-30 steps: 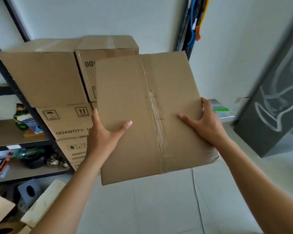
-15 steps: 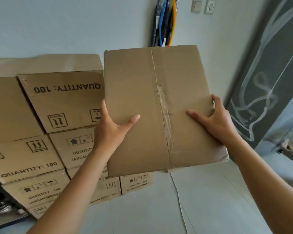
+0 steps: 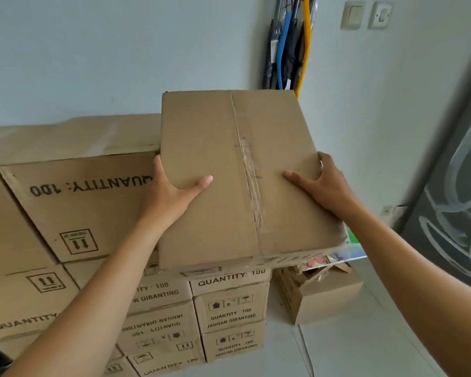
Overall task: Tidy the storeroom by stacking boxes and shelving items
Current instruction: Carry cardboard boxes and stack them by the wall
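Soft, even daylight; slight overall blur, wide-angle bending at edges.

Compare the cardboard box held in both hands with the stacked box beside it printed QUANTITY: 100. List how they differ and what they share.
The held box shows a plain face with a taped seam; the stacked box shows black print, upside down. The held box is held at its sides by the left hand and right hand; the stacked box rests on other cartons. Both are brown cardboard.
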{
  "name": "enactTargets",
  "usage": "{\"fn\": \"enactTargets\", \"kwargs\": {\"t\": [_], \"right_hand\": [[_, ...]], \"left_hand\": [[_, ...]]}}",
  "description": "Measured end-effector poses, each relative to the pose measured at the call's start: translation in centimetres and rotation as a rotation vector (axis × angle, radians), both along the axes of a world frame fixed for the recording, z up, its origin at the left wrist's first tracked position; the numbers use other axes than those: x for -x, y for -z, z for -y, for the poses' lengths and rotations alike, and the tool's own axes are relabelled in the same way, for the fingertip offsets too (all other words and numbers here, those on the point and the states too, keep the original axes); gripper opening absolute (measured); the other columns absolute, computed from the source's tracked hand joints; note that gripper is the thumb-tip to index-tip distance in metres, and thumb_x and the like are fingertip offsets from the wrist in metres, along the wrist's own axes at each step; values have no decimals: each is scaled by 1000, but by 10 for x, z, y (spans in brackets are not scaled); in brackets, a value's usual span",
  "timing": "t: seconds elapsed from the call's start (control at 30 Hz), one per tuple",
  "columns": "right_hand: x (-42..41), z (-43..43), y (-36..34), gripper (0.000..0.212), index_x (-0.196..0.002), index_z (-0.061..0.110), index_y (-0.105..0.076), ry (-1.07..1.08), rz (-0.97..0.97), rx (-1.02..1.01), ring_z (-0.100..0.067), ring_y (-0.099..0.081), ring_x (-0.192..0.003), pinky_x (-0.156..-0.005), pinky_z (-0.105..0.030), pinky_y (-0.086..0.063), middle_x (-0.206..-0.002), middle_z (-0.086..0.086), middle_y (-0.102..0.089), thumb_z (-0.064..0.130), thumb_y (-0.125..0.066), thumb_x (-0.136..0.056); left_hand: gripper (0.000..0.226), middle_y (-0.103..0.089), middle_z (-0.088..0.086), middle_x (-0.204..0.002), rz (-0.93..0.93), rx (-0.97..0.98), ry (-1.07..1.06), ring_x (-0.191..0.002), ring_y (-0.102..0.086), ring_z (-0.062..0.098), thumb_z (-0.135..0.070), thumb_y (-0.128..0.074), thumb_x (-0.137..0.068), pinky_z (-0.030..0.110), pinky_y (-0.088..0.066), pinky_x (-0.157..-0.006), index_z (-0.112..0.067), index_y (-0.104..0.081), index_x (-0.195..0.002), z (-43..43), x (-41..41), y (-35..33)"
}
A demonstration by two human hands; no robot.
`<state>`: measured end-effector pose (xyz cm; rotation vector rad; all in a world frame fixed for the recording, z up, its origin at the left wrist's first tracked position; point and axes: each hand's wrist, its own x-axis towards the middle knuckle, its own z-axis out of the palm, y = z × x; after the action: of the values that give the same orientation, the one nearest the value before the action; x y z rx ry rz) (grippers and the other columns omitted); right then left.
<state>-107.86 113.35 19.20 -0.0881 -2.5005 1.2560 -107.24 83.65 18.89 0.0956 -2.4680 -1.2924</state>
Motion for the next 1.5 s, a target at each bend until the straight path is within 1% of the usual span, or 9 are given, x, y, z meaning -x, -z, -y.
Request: {"fn": "enactTargets", "kwargs": {"t": [0.17, 0.37, 0.47, 0.57, 0.67, 0.83, 1.0, 1.2, 1.5], "right_hand": [[80, 0, -1, 92, -140, 19, -33, -92, 103, 5, -21, -53, -106, -85, -34, -46, -131, -4, -52, 71, -66, -71], [154, 6, -25, 100, -141, 9, -35, -135, 262, -136, -32, -53, -116, -90, -40, -45, -135, -13, -50, 76, -59, -71], [171, 13, -35, 82, -130, 8, -47, -93, 141, -321, -29, -55, -109, -81, -38, -45, -126, -12, -55, 70, -58, -78], [175, 18, -43, 55, -126, 15, -56, -161, -94, -420, -27, -53, -117, -93, -40, -45, -136, -6, -50, 52, -63, -86], [166, 17, -46, 47, -125, 20, -58, -326, -131, -477, -23, -49, -124, -103, -39, -40, -139, -3, -50, 49, -60, -89], [118, -1, -45, 76, -130, 22, -55, -547, -73, -654, -15, -53, -113, -96, -33, -45, -129, 3, -57, 75, -36, -79], [106, -2, -23, 107, -146, 28, -37, -486, -245, -891, -18, -41, -134, -109, -35, -33, -149, 4, -41, 94, -18, -64], [146, 8, -24, 98, -146, 29, -36, -457, -274, -894, -19, -41, -134, -108, -37, -33, -148, 4, -41, 85, -36, -66], [200, 19, -25, 95, -144, 26, -40, -436, -267, -883, -19, -45, -130, -106, -36, -34, -145, 3, -46, 82, -45, -68]], "left_hand": [[96, -53, -5, -136, 8, 49, -66, -123, -52, 21, -69, -74, -61, 36, -44, -97, -24, -39, -139, -5, 46, -18], [76, -22, -3, -159, 97, 321, -67, -145, -22, 19, -61, -62, -82, 41, -24, -113, -23, -41, -145, -11, 64, -35], [87, -10, -5, -162, 218, 440, -19, -149, -9, 18, -75, -50, -78, 51, -15, -117, -29, -32, -150, -14, 61, -38], [96, -12, -7, -161, 236, 536, 5, -149, -7, 18, -85, -39, -70, 56, -13, -116, -32, -31, -149, -19, 55, -45], [99, -17, -9, -160, 242, 607, 36, -148, -12, 19, -87, -37, -68, 56, -18, -116, -33, -29, -150, -21, 50, -46], [107, -12, -7, -162, 209, 821, 42, -148, -11, 15, -89, -37, -65, 41, -10, -117, -32, -19, -153, -18, 53, -40], [109, -11, -6, -162, 135, 962, 0, -149, -11, 16, -91, -32, -64, 38, -11, -116, -32, -14, -154, -17, 62, -34], [122, -16, -1, -161, 86, 1069, 19, -148, -14, 17, -100, -21, -56, 43, 0, -119, -28, -14, -154, -2, 101, -24], [122, -17, -9, -161, 126, 1023, 5, -147, -17, 11, -97, -39, -53, 42, -12, -118, -32, -18, -154, 10, 160, -34]]}}
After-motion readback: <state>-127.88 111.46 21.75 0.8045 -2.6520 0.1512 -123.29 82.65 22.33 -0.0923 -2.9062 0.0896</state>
